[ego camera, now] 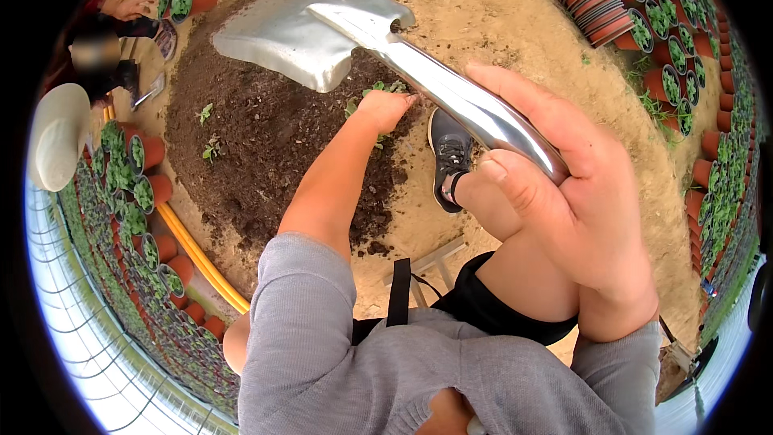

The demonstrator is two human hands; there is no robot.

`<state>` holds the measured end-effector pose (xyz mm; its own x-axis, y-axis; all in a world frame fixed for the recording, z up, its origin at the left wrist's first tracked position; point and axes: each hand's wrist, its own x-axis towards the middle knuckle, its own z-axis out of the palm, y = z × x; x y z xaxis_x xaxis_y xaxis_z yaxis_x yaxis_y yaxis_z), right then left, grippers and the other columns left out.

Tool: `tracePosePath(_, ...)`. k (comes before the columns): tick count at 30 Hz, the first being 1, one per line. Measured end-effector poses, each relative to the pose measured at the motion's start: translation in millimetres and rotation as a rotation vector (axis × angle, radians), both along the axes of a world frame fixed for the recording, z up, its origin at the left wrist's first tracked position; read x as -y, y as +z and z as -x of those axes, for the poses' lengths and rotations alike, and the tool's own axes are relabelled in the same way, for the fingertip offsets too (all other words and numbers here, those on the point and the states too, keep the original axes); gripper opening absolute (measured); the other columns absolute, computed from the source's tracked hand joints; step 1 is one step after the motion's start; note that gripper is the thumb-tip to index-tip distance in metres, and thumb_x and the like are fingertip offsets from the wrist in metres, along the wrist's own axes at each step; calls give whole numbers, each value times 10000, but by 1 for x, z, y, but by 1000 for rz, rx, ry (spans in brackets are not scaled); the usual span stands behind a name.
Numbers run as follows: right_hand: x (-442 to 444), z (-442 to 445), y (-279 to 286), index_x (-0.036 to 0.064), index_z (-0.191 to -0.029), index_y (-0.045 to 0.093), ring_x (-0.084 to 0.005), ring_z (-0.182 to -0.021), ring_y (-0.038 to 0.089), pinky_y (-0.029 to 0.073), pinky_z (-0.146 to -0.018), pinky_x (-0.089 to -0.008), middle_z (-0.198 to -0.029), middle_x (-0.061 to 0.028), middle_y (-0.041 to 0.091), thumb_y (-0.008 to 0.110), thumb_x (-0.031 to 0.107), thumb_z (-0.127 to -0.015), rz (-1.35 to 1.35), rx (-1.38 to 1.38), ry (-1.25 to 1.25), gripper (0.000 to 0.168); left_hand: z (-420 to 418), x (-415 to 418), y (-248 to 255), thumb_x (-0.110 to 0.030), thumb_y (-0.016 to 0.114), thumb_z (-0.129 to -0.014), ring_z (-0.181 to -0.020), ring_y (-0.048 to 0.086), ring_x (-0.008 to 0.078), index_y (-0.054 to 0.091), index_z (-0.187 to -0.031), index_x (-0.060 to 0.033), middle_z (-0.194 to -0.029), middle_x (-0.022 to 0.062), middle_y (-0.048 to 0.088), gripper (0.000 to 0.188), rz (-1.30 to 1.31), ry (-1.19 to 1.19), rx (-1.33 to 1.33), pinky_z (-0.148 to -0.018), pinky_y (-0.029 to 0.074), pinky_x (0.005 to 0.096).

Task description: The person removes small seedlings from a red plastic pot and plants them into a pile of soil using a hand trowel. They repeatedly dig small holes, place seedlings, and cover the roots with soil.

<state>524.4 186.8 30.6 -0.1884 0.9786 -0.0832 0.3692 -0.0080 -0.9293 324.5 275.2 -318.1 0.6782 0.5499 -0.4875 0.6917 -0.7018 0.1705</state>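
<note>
My right hand (580,193) grips the handle of a shiny metal hand shovel (290,30), raised close to the camera. Its broad blade points to the upper left, above a mound of dark soil (253,181). My left hand (385,110) reaches down to the right side of the mound. Green leaves (380,86) of a small plant show around that hand, and its fingers are mostly hidden, so I cannot tell if they hold the stem. Two small seedlings (211,148) lie or stand on the soil to the left.
Potted plants (145,193) line the left, beside yellow hoses (193,254). Stacked terracotta-coloured pots (589,3) lie at upper right, near more potted plants (670,84). Another person's hand (130,7) is at upper left, by tipped pots (202,0). My shoe (450,160) stands beside the mound.
</note>
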Motion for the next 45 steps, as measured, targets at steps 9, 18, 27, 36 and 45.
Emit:
tracePosePath(9,0,4,4,-10,-1238,543,-114,-888,583,461,-787,-239,-1008,-81,634,601,53,-847,-1,48,50,400,23,17,8,-60,589,-788,-861,662,268,542,-1078,-83,-940,90,657,295,-44,566,-34,-656,534,388)
tracePosePath(18,-5,29,-12,47,-1211,569,-188,-741,591,466,-697,-302,-847,-106,636,592,185,-875,-8,153,15,364,155,74,104,-262,777,-698,-1130,550,310,429,-1312,40,-1247,198,550,767,134,1096,164,-951,455,393)
tracePosePath(27,48,125,-34,149,-1311,489,-326,-789,632,486,-709,-401,-896,-155,652,576,237,-885,-249,287,326,444,242,141,253,-242,794,-643,-1253,448,327,306,-1384,92,-1377,260,408,947,248,1379,394,-1014,398,381)
tracePosePath(36,51,194,-61,108,-1327,454,-317,-783,635,508,-664,-431,-837,-152,658,524,261,-913,-236,984,588,447,289,220,296,-197,714,-711,-1069,590,293,429,-1337,28,-1257,193,546,723,135,1583,169,-844,511,369)
tracePosePath(45,-40,354,-112,149,-1309,515,-289,-1063,593,453,-897,-393,-1125,-143,635,526,336,-912,60,667,289,440,287,254,308,-9,561,-772,-968,637,299,591,-1084,-39,-1047,136,655,315,-86,1215,151,-767,533,403)
